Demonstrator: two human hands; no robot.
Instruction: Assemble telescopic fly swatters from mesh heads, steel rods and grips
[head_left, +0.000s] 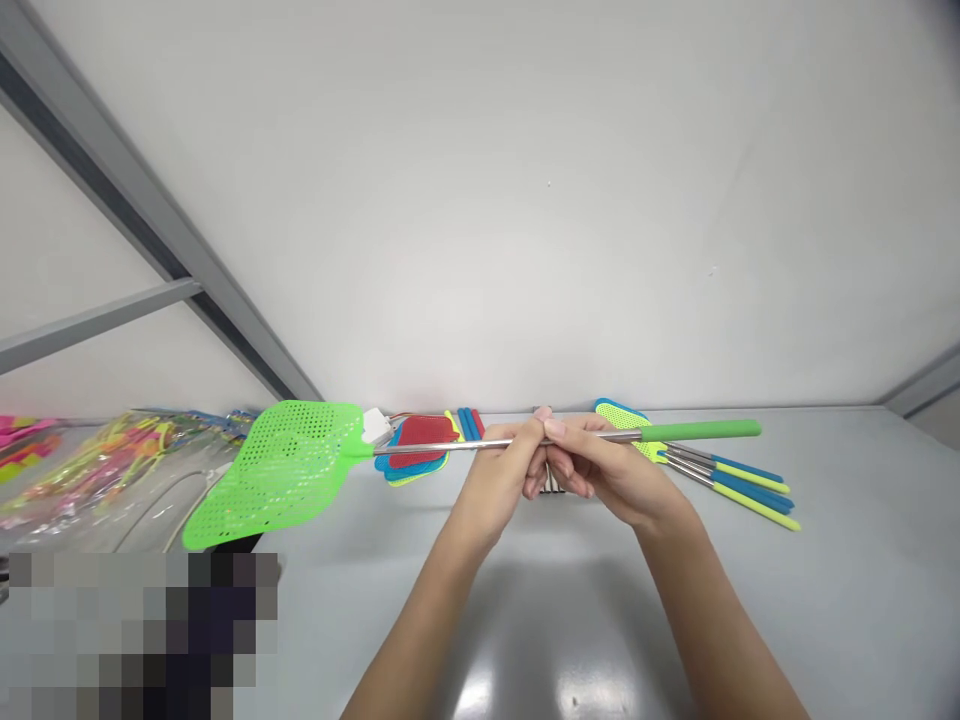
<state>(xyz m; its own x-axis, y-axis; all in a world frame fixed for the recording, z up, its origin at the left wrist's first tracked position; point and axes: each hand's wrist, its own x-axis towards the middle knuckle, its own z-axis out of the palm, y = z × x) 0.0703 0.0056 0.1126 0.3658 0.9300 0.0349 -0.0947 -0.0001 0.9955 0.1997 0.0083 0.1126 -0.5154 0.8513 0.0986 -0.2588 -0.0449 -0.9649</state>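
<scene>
Pinching the thin metal rod of a green fly swatter (pixel 427 447), I have both hands up in front of me, above the gray table (pixel 847 580). The swatter lies right in my fingers, its long axis running crosswise from left to right, with the handle end a little higher in my view. My left hand (pixel 501 475) and right hand (pixel 606 468) grip it side by side near the middle of its length, thumbs along the rod, their tips so close that I cannot tell whether they touch. The other fingers curl underneath, partly hidden.

The perforated head (pixel 281 470) points off to my left, with a bare stretch of rod between it and my left hand. The green handle (pixel 701 431) points right and begins just beside my right hand, so that hand is clearly the nearer one to the grip.

Beyond my left hand lie red, blue and yellow swatter heads (pixel 424 440), overlapping. Past my right hand, blue and yellow handles (pixel 754 488) fan out on the tabletop. A small striped thing (pixel 553 488) shows below my fingers, too covered to make out.
</scene>
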